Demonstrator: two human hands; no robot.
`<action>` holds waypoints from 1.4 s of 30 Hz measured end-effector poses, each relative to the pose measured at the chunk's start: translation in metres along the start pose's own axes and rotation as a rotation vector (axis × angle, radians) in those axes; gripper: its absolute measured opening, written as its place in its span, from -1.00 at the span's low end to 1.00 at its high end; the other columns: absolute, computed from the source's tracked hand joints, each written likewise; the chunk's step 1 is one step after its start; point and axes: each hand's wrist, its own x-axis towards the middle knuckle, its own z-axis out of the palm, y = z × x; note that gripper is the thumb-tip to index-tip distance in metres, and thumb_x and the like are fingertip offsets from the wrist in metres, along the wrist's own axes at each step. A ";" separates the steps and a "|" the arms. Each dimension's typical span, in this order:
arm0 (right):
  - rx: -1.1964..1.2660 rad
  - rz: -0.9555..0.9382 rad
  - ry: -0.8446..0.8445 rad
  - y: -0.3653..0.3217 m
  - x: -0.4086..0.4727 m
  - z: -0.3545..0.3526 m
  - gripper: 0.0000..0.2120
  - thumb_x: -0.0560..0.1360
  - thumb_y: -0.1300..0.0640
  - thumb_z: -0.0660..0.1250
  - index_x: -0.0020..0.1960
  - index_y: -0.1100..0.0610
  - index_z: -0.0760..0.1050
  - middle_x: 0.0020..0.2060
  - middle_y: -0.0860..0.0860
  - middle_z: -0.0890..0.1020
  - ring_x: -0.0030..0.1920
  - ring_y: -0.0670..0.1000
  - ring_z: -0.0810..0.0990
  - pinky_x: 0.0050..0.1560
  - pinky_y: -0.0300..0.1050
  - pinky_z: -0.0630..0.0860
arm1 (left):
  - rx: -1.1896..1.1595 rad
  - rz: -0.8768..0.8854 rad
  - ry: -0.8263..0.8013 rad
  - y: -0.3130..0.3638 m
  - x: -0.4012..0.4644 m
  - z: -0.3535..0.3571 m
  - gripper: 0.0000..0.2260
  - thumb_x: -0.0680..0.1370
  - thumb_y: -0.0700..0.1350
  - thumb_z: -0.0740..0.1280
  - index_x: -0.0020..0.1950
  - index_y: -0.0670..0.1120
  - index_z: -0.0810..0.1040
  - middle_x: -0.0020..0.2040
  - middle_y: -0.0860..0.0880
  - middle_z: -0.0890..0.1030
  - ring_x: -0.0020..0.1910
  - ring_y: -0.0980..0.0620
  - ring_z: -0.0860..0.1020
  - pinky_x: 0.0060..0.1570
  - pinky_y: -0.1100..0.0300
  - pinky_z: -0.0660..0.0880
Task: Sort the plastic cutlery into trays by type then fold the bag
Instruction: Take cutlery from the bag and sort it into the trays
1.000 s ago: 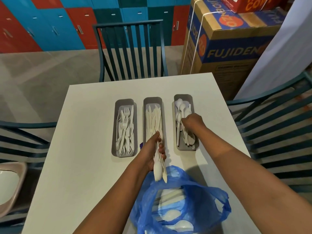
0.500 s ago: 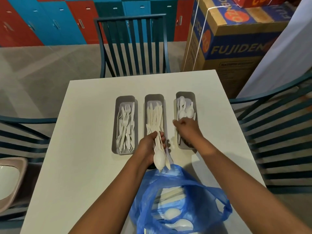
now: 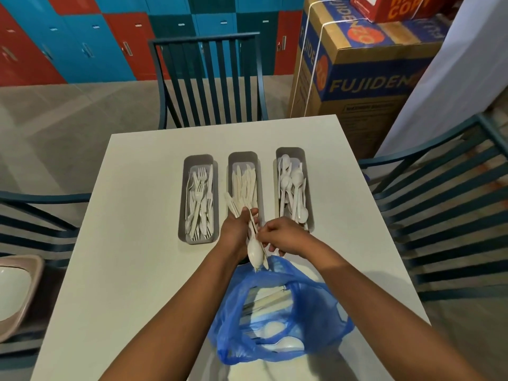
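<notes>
Three grey trays stand side by side on the white table (image 3: 132,243): the fork tray (image 3: 198,160) on the left, the knife tray (image 3: 243,158) in the middle, the spoon tray (image 3: 290,153) on the right. My left hand (image 3: 237,229) grips a bundle of white cutlery (image 3: 255,251) over the near end of the knife tray, a spoon bowl pointing down. My right hand (image 3: 280,237) pinches a piece in that bundle. The open blue bag (image 3: 308,298) lies near me with more spoons inside.
Dark teal slatted chairs stand at the far side (image 3: 209,78), right (image 3: 453,202) and left (image 3: 33,215) of the table. A large cardboard box (image 3: 357,72) sits at the far right. A beige basin (image 3: 16,287) rests at the lower left.
My right hand left the spoon tray and came left to the bundle in my left hand. The left hand stayed over the near end of the knife tray.
</notes>
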 end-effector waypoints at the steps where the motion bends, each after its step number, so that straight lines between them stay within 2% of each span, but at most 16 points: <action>1: -0.016 -0.004 0.019 0.000 -0.003 0.001 -0.89 0.51 0.18 0.29 -0.15 0.19 0.55 -0.36 0.01 0.53 -0.37 -0.07 0.51 -0.44 -0.21 0.41 | 0.021 0.022 0.004 -0.001 -0.004 0.000 -0.76 0.65 -0.10 0.12 0.16 -0.22 0.47 -0.19 -0.10 0.55 -0.31 -0.02 0.50 -0.32 0.19 0.55; 3: -0.030 -0.009 0.076 -0.001 -0.007 0.003 -0.80 0.49 0.25 0.23 -0.29 0.17 0.50 -0.42 0.04 0.51 -0.40 -0.04 0.50 -0.44 -0.19 0.43 | 0.023 0.046 0.017 -0.002 -0.009 0.000 -0.79 0.64 -0.12 0.15 0.21 -0.18 0.43 -0.15 -0.11 0.59 -0.22 -0.07 0.55 -0.11 0.01 0.57; 4: -0.023 -0.012 0.108 -0.001 -0.009 0.003 -0.75 0.49 0.27 0.21 -0.35 0.15 0.46 -0.45 0.05 0.50 -0.43 -0.05 0.49 -0.45 -0.20 0.43 | 0.017 0.042 0.018 -0.002 -0.011 -0.001 -0.84 0.64 -0.13 0.15 0.16 -0.16 0.43 -0.18 -0.11 0.60 -0.23 -0.07 0.57 -0.11 -0.02 0.57; 6: 0.005 -0.022 0.167 -0.001 -0.012 0.003 -0.70 0.48 0.29 0.19 -0.41 0.13 0.40 -0.48 0.05 0.47 -0.45 -0.05 0.48 -0.49 -0.21 0.41 | -0.012 -0.006 -0.007 -0.002 -0.018 -0.003 -0.84 0.65 -0.11 0.14 -0.02 -0.15 0.45 -0.37 -0.07 0.57 -0.45 0.01 0.53 -0.37 0.16 0.54; 8: 0.035 -0.035 0.225 0.000 -0.014 0.001 -0.69 0.49 0.29 0.18 -0.42 0.13 0.35 -0.47 0.04 0.43 -0.44 -0.04 0.48 -0.50 -0.22 0.37 | -0.022 -0.031 -0.003 -0.004 -0.023 -0.008 -0.76 0.65 -0.08 0.12 -0.11 -0.16 0.47 -0.44 -0.07 0.46 -0.57 0.07 0.43 -0.51 0.29 0.43; 14: 0.121 -0.003 0.217 0.006 -0.019 -0.003 -0.75 0.53 0.30 0.19 -0.32 0.16 0.35 -0.42 0.06 0.42 -0.43 -0.04 0.46 -0.48 -0.20 0.37 | -0.036 -0.095 -0.040 -0.003 -0.039 -0.020 -0.75 0.64 -0.19 0.09 -0.18 -0.18 0.47 -0.57 -0.02 0.41 -0.60 0.07 0.35 -0.52 0.30 0.35; 18: 0.118 0.064 0.195 0.006 -0.019 0.000 -0.93 0.50 0.33 0.20 -0.10 0.19 0.40 -0.33 0.05 0.44 -0.36 -0.04 0.47 -0.43 -0.19 0.42 | -0.088 -0.126 -0.086 0.000 -0.045 -0.027 -0.77 0.58 -0.30 0.07 -0.15 -0.21 0.48 -0.54 -0.03 0.51 -0.62 0.08 0.43 -0.49 0.30 0.41; 21: 0.131 0.081 0.216 0.004 -0.015 0.004 -0.87 0.51 0.33 0.21 -0.18 0.16 0.39 -0.31 0.05 0.46 -0.35 -0.04 0.48 -0.41 -0.19 0.46 | -0.151 -0.123 -0.098 0.003 -0.044 -0.035 -0.75 0.62 -0.25 0.09 -0.17 -0.18 0.49 -0.51 0.01 0.56 -0.57 0.10 0.50 -0.46 0.33 0.46; 23: 0.149 0.096 0.229 0.003 -0.012 0.010 -0.84 0.51 0.33 0.22 -0.22 0.15 0.38 -0.31 0.06 0.47 -0.36 -0.03 0.50 -0.41 -0.19 0.46 | -0.225 -0.134 -0.116 0.004 -0.043 -0.042 -0.75 0.64 -0.20 0.11 -0.17 -0.18 0.49 -0.49 0.00 0.58 -0.53 0.11 0.55 -0.34 0.24 0.49; 27: 0.145 0.137 0.253 -0.006 0.002 0.024 -0.81 0.49 0.35 0.20 -0.28 0.19 0.38 -0.38 0.11 0.48 -0.39 0.02 0.50 -0.41 -0.17 0.47 | -0.318 -0.145 -0.145 0.006 -0.042 -0.059 -0.75 0.64 -0.15 0.13 -0.16 -0.18 0.50 -0.48 -0.01 0.60 -0.38 0.07 0.54 -0.21 0.21 0.49; 31: 0.051 0.204 0.301 -0.019 0.025 0.034 -0.81 0.47 0.35 0.19 -0.31 0.22 0.38 -0.44 0.14 0.49 -0.45 0.06 0.47 -0.38 -0.15 0.46 | -0.315 -0.161 -0.146 0.014 -0.036 -0.080 -0.72 0.64 -0.12 0.15 -0.16 -0.18 0.57 -0.47 -0.03 0.60 -0.46 0.11 0.56 -0.35 0.27 0.54; 33: 0.007 0.248 0.328 -0.024 0.041 0.039 -0.86 0.46 0.35 0.18 -0.26 0.25 0.41 -0.42 0.16 0.52 -0.40 0.09 0.51 -0.27 -0.09 0.52 | -0.290 -0.169 -0.148 0.020 -0.029 -0.093 -0.66 0.64 -0.12 0.16 -0.22 -0.18 0.61 -0.46 -0.03 0.61 -0.47 0.11 0.57 -0.37 0.30 0.55; 36: -0.040 0.285 0.405 -0.029 0.061 0.042 -0.94 0.45 0.31 0.21 -0.15 0.27 0.45 -0.27 0.20 0.58 -0.18 0.14 0.61 -0.04 -0.01 0.58 | -0.259 -0.191 -0.159 0.030 -0.021 -0.110 -0.75 0.63 -0.13 0.18 -0.14 -0.19 0.56 -0.41 -0.04 0.62 -0.45 0.12 0.59 -0.39 0.30 0.56; 39: -0.150 0.278 0.472 -0.035 0.069 0.044 -0.75 0.51 0.13 0.31 0.11 0.27 0.49 0.04 0.20 0.58 0.06 0.15 0.58 0.03 -0.12 0.49 | -0.229 -0.200 -0.152 0.038 -0.008 -0.126 -0.79 0.62 -0.13 0.19 -0.12 -0.17 0.55 -0.44 -0.03 0.62 -0.51 0.14 0.58 -0.42 0.31 0.56; 40: -0.147 0.247 0.495 -0.039 0.067 0.046 -0.66 0.52 0.08 0.32 0.21 0.26 0.45 0.10 0.17 0.55 0.07 0.11 0.57 0.01 -0.15 0.45 | -0.226 -0.201 -0.161 0.041 -0.005 -0.128 -0.80 0.62 -0.13 0.19 -0.11 -0.16 0.55 -0.44 -0.02 0.62 -0.50 0.14 0.59 -0.36 0.28 0.57; 42: -0.043 0.171 0.497 -0.044 0.060 0.057 -0.67 0.52 0.06 0.33 0.21 0.21 0.44 -0.01 0.10 0.53 -0.13 0.03 0.55 -0.12 -0.21 0.39 | -0.230 -0.198 -0.168 0.041 0.000 -0.134 -0.81 0.61 -0.15 0.21 -0.11 -0.17 0.56 -0.44 -0.03 0.62 -0.48 0.12 0.59 -0.18 0.19 0.55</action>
